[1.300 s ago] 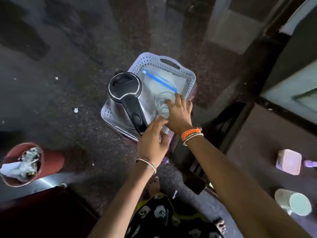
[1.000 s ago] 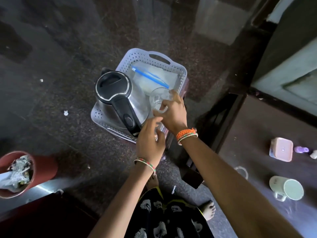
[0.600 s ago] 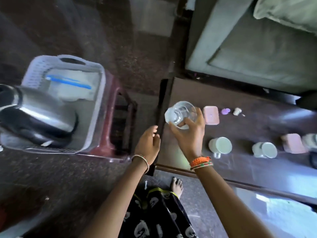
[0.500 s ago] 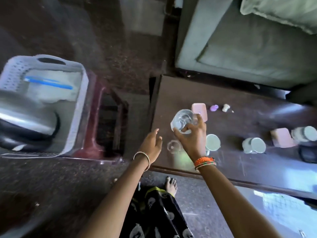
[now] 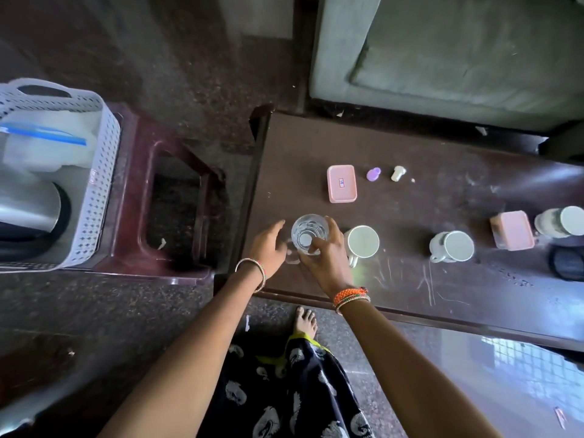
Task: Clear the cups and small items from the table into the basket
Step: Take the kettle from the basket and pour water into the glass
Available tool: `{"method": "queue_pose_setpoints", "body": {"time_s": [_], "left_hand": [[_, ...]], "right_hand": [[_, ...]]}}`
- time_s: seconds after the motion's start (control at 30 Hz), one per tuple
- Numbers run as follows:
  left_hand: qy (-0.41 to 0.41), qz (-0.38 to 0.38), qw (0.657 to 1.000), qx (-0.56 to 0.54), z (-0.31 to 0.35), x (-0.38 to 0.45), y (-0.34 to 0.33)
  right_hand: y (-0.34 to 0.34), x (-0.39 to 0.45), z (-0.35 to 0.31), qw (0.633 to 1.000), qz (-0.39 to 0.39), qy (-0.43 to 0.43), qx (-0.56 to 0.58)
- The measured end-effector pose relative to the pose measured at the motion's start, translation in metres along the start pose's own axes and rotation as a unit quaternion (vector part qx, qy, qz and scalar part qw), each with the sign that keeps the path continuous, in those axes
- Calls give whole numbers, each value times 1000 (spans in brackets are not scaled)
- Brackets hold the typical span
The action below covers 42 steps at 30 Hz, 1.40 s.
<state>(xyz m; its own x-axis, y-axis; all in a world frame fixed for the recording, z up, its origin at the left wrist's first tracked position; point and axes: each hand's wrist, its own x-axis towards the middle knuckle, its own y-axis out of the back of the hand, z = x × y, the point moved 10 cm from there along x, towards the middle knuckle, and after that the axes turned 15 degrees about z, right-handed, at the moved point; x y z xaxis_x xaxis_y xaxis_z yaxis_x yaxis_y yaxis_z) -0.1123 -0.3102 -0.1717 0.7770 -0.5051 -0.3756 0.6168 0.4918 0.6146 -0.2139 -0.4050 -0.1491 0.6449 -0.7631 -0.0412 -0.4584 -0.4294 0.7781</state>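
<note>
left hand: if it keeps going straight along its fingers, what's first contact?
Probably the clear glass that the right hand holds. The left hand is open, fingers pointing up-right, tips just short of its rim. Height gap unclear from above.

The basket and the steel kettle in it run off the left edge. A clear glass is partly covered by the right hand; whether it rests on the table cannot be told. Under it lies what may be a second glass, mostly hidden. A lidded jar and a dark object are cut by the right edge.
</note>
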Motion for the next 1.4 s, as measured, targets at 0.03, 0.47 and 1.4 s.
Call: {"method": "queue_pose_setpoints", "body": {"time_s": [0.03,0.47,1.4], "left_hand": [[5,7,1000,-6,1,1,3],[-57,263,940,-209,52,-22,196],[121,450,759,-455,-194,-34,521]], "right_hand": [[-1,1,0,1000,-6,3,1],[13,15,-129,989,90,102,-57],[-181,-31,-468,957,-51,-66,278]]}}
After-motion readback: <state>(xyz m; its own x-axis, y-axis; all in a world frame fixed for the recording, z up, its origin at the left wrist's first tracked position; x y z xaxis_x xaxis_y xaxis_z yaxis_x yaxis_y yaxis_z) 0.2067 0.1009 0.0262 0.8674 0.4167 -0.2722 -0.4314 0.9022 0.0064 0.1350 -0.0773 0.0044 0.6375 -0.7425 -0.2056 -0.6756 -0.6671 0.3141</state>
